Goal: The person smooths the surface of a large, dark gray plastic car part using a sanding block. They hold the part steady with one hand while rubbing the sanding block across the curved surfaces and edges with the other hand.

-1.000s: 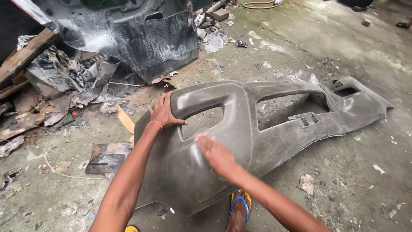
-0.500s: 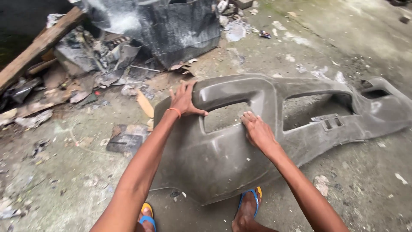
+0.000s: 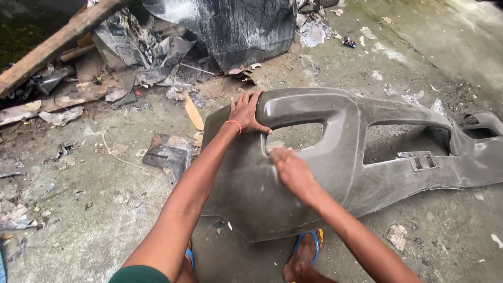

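A large grey car bumper (image 3: 340, 152) lies tilted on the concrete floor, with two openings in its upper part. My left hand (image 3: 245, 112), an orange band on its wrist, grips the bumper's top edge beside the left opening. My right hand (image 3: 292, 170) presses on the bumper's face just below that opening. Its fingers are closed over what looks like a small pale grey pad (image 3: 274, 148), blurred by motion. My foot in a blue and orange sandal (image 3: 306, 251) stands at the bumper's lower edge.
A heap of debris lies at the back left: a wooden plank (image 3: 57, 42), torn sheets and a big black panel (image 3: 236, 26). A dark flat scrap (image 3: 167, 154) lies left of the bumper. A small metal bracket (image 3: 419, 160) sits on the bumper's right half.
My right hand has slid up and left across the bumper's face, toward the left opening. My left hand keeps its hold on the top edge. The view has shifted closer.
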